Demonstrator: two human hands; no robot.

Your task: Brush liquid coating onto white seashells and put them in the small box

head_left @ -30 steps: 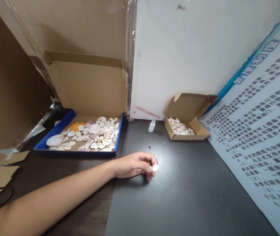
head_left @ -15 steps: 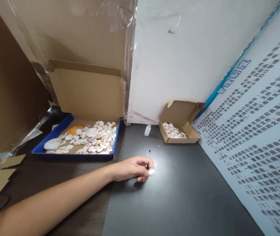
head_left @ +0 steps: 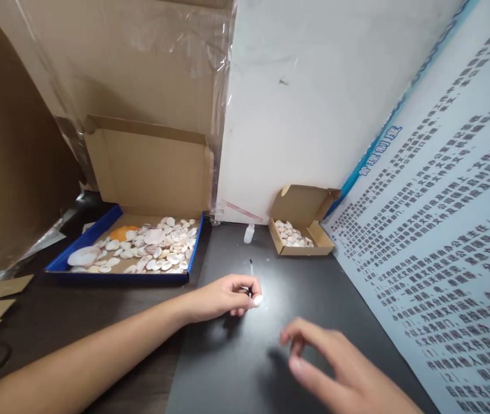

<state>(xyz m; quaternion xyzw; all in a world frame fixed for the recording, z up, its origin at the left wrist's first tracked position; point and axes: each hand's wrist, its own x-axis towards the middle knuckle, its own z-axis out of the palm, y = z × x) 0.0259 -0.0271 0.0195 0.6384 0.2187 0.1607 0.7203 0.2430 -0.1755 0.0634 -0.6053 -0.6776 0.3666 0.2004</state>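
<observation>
Between the thumb and index finger of my left hand (head_left: 223, 298) is a small white shell (head_left: 258, 300), held just above the dark tabletop (head_left: 227, 368). A thin dark-tipped stick (head_left: 251, 265) shows just behind those fingers; whether the hand touches it, I cannot tell. My right hand (head_left: 331, 359) is at the lower right, over the table, its thumb and fingers apart with nothing visible between them. Beyond the hands stands a small translucent bottle (head_left: 249, 234).
At the left a blue-edged box (head_left: 118, 276) holds many shells and an orange piece (head_left: 123, 232). A small cardboard box (head_left: 305, 251) with shells stands at the back right. A printed sheet (head_left: 443, 230) rises along the right side.
My right hand has come into view from the lower right. My left hand still pinches the shell. The camera view has shifted slightly, and more of the thin stick shows.
</observation>
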